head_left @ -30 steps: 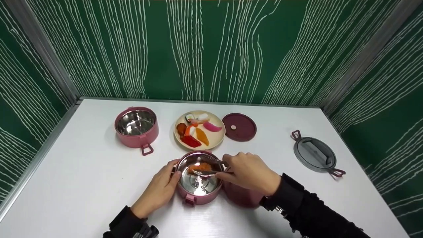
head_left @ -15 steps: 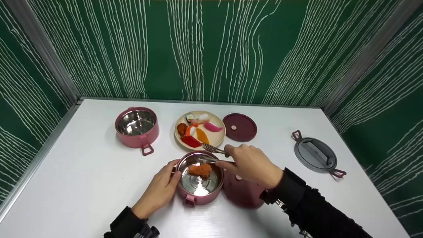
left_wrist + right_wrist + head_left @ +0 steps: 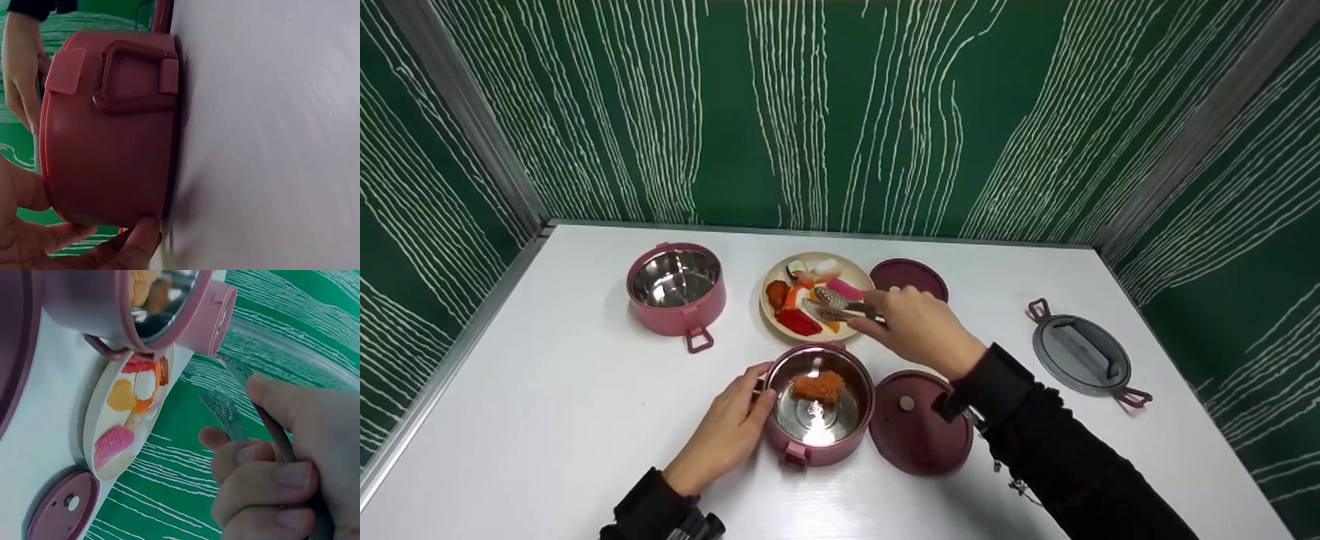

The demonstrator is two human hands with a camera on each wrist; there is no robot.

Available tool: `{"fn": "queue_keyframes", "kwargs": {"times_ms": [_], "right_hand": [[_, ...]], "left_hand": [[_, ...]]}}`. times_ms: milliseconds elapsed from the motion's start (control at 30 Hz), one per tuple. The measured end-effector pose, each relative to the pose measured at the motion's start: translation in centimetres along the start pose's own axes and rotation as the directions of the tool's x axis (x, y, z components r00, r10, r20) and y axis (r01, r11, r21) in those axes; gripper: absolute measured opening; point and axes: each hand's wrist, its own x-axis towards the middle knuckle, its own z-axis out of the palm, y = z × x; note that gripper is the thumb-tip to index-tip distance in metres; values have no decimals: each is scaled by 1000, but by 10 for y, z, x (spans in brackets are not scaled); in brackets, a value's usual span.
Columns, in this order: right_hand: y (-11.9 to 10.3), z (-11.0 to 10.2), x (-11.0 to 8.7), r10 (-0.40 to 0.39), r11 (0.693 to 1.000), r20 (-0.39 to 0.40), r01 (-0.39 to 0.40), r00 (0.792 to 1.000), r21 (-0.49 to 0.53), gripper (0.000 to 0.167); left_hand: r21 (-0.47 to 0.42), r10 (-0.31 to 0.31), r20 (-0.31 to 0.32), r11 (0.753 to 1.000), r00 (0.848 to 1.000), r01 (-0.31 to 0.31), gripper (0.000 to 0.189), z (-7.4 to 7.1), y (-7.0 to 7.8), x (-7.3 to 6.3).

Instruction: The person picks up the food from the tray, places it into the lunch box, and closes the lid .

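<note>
My left hand (image 3: 727,420) grips the side of a round pink lunch box tier (image 3: 832,454) with a steel inside, thumb at the rim. A breaded orange-brown piece of food (image 3: 819,386) lies in it. In the left wrist view, the fingers wrap the tier's wall beside a folded handle (image 3: 135,107). My right hand (image 3: 919,330) holds metal tongs (image 3: 228,413), their tips apart with nothing between them. In the head view the tips overlap a cream plate (image 3: 766,306) of sushi-like food, close to a red slice (image 3: 798,322) and a pink slice (image 3: 846,290).
Another pink tier (image 3: 675,321) with nothing in it stands at the back left. One maroon lid (image 3: 922,435) lies right of the held tier, and a second (image 3: 922,274) lies behind my right hand. A grey lid (image 3: 1080,356) with two handles is farther right.
My right hand has lifted the tongs out of the tier and moved them back over the plate. The breaded piece has stayed inside; my left hand keeps its grip.
</note>
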Motion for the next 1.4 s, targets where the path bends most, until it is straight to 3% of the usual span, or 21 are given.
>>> {"fn": "queue_keyframes", "kwargs": {"times_ms": [367, 733, 1133, 1400], "right_hand": [[4, 15, 39, 86, 996, 72, -86, 994, -1, 36], [-3, 34, 71, 209, 977, 145, -212, 967, 6, 45], [-13, 48, 87, 263, 955, 193, -284, 945, 88, 43], [-25, 50, 94, 294, 951, 221, -307, 930, 28, 45]], "left_hand": [[-12, 16, 5, 1000, 1000, -16, 37, 0, 0, 0], [-10, 15, 2, 1000, 1000, -15, 37, 0, -2, 0], [-14, 31, 4, 999, 999, -31, 37, -2, -1, 1], [-10, 46, 4, 999, 999, -46, 37, -2, -2, 1]]}}
